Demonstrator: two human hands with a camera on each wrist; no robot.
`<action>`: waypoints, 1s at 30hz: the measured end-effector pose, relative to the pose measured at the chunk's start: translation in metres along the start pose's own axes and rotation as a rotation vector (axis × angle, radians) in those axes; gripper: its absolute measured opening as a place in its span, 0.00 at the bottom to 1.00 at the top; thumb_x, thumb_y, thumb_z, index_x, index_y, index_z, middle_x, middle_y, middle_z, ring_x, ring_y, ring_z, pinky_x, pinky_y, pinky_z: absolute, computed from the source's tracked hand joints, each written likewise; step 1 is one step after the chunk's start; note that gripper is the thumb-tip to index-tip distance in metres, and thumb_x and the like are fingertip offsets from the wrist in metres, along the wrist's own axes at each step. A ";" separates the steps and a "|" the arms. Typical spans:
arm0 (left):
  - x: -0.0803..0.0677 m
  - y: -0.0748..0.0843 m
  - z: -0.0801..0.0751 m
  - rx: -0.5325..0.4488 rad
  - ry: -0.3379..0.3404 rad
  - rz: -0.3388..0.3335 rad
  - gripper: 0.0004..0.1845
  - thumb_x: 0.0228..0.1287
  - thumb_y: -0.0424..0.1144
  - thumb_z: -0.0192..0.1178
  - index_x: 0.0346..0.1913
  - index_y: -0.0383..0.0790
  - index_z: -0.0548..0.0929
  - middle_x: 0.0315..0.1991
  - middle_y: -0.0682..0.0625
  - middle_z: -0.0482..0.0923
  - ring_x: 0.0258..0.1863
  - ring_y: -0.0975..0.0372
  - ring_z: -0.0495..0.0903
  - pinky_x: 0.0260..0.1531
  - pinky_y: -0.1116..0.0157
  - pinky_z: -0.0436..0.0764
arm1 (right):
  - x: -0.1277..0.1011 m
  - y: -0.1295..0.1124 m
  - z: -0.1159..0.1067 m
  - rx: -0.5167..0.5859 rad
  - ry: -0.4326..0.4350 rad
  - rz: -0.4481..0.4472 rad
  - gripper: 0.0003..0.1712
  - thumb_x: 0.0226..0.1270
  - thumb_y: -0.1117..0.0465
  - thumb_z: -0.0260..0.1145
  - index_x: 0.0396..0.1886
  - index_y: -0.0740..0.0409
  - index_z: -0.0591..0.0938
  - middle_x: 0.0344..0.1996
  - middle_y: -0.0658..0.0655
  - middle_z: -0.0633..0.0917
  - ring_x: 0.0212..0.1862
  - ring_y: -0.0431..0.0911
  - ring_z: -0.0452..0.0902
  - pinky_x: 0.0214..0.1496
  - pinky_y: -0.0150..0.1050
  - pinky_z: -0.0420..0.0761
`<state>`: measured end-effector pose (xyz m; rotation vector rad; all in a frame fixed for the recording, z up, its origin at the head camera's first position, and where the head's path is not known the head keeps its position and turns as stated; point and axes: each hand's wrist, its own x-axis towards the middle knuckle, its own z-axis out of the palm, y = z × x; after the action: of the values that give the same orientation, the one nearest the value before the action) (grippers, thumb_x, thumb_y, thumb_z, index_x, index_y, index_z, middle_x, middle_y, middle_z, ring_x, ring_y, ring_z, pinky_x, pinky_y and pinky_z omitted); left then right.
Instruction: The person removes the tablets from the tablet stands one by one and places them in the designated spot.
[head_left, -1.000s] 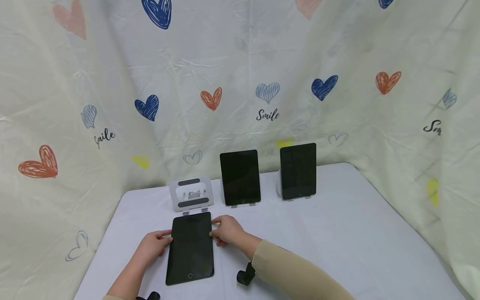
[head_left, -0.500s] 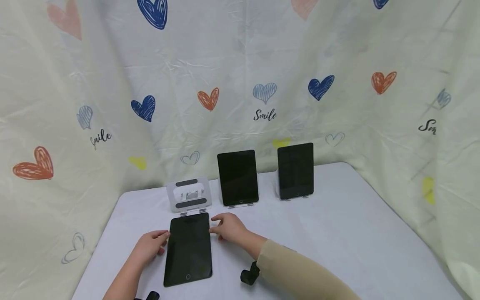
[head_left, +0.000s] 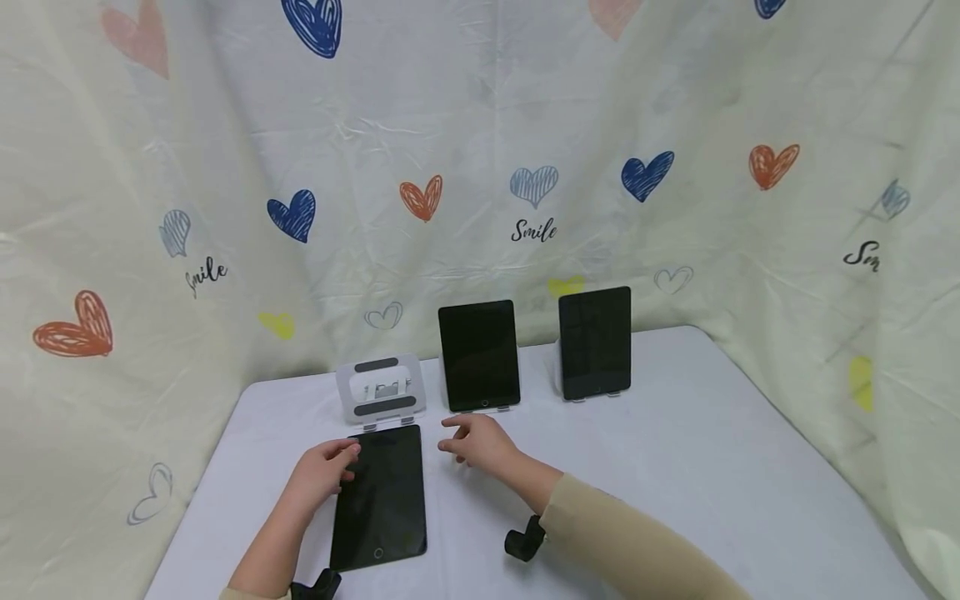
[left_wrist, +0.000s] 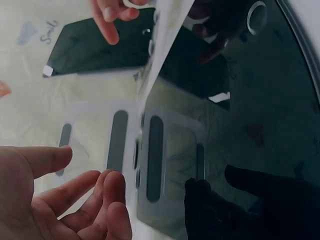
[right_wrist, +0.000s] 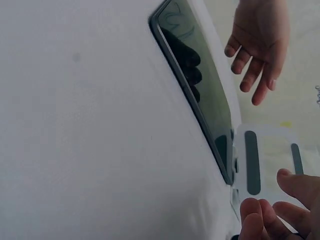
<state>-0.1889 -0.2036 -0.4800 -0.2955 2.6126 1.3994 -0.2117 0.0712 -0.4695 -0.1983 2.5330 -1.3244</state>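
A black tablet (head_left: 382, 504) lies flat, screen up, at the front left of the white table. Over its upper left part hovers my left hand (head_left: 318, 477), fingers loosely bent and holding nothing; in the left wrist view the glossy screen mirrors this hand. To the right of the tablet, apart from its edge, my right hand (head_left: 486, 443) hangs with loosely bent fingers and nothing between them. Just beyond the tablet's top edge stands a pale tablet stand (head_left: 385, 407) with dark grey pads, bare of any tablet.
Two more black tablets lean upright on stands at the back: one tablet (head_left: 480, 354) in the middle, the other tablet (head_left: 596, 342) farther right. A pale curtain (head_left: 480, 108) printed with hearts hangs behind the white tabletop (head_left: 675, 450).
Both hands have let go of the flat tablet's sides. The left hand has risen over the screen; the right hand has drawn away to the right. The tablet stays in place.
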 end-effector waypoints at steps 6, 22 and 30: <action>0.004 0.014 0.016 -0.032 -0.014 0.039 0.22 0.74 0.45 0.56 0.63 0.34 0.78 0.50 0.38 0.83 0.36 0.59 0.83 0.36 0.59 0.82 | 0.000 0.012 -0.015 -0.019 0.015 -0.009 0.27 0.63 0.55 0.73 0.62 0.54 0.80 0.31 0.50 0.81 0.31 0.51 0.83 0.30 0.38 0.77; 0.028 0.039 0.050 -0.075 -0.006 0.138 0.20 0.74 0.43 0.56 0.63 0.38 0.79 0.49 0.42 0.82 0.38 0.59 0.84 0.36 0.61 0.82 | -0.004 0.038 -0.056 -0.057 0.054 -0.002 0.26 0.64 0.57 0.72 0.62 0.54 0.81 0.32 0.51 0.81 0.32 0.50 0.82 0.31 0.38 0.77; 0.038 0.053 0.059 -0.144 0.011 0.140 0.19 0.74 0.44 0.57 0.63 0.43 0.80 0.50 0.45 0.81 0.40 0.57 0.84 0.37 0.63 0.81 | -0.001 0.047 -0.079 -0.068 0.088 0.005 0.27 0.64 0.57 0.72 0.63 0.54 0.80 0.33 0.50 0.82 0.33 0.50 0.83 0.32 0.37 0.78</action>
<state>-0.2355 -0.1291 -0.4789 -0.1408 2.5898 1.6392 -0.2348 0.1601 -0.4647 -0.1503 2.6523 -1.2737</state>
